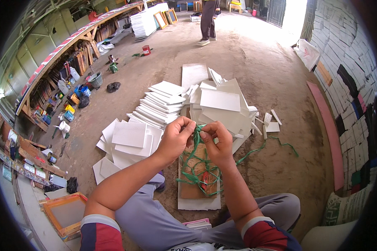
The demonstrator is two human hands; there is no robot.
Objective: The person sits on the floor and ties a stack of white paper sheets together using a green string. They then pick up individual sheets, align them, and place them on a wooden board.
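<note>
A: Where is the green twine (198, 133)?
B: Up between the two hands, above a brown board (191, 192); its loops hang down over the board, and one loose end trails off right across the floor (295, 184).
A: And the hands themselves?
B: The left hand (176, 137) is closed to a pinch, thumb against forefinger, on the twine; the right hand (217, 141) pinches it just beside, its fingers curled; their fingertips nearly meet.
A: What lies under the board?
B: A white panel (199, 204), its near end showing; beyond and left of it, more white panels (219, 100) lie in overlapping piles, one row fanned out.
A: Farther off?
B: A wood-framed screen (69, 213) at lower left; a red can (146, 50) on the floor; someone in dark trousers (207, 21) standing at the back.
</note>
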